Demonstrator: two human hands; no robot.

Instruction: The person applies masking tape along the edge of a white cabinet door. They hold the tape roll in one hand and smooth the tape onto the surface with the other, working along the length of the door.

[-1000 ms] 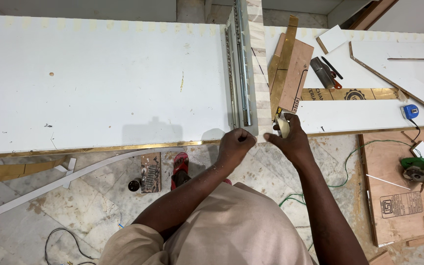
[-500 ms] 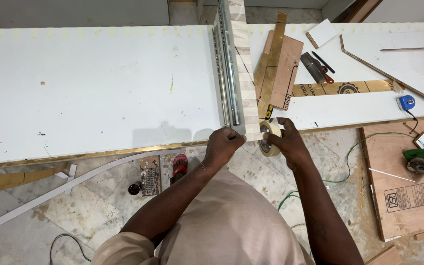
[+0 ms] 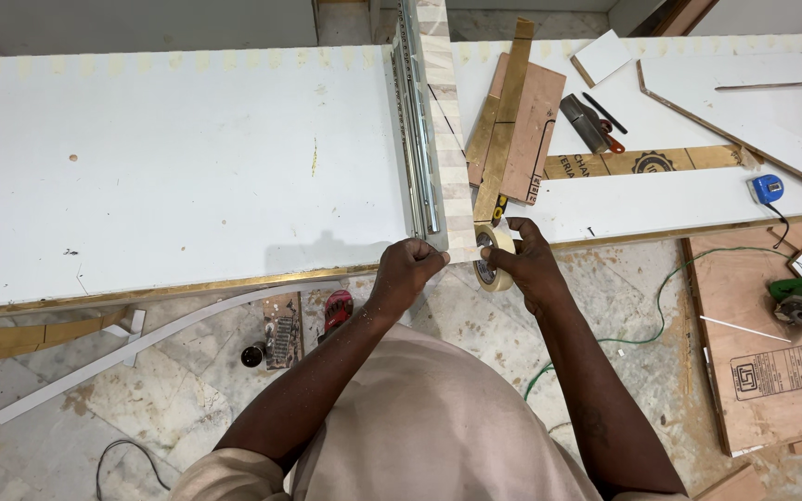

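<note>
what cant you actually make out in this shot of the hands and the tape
- Head view: the left hand is closed at the board edge; its curled fingers hide whatever they pinch.
- Head view: the tape roll is partly covered by the right hand, so the free tape end cannot be seen.
- Head view: the white board runs off the left edge.
- Head view: the small dark object on the floor is too small to identify.

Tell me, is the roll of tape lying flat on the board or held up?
Held up: the right hand grips the tape roll on edge at the white board's near edge.
</note>
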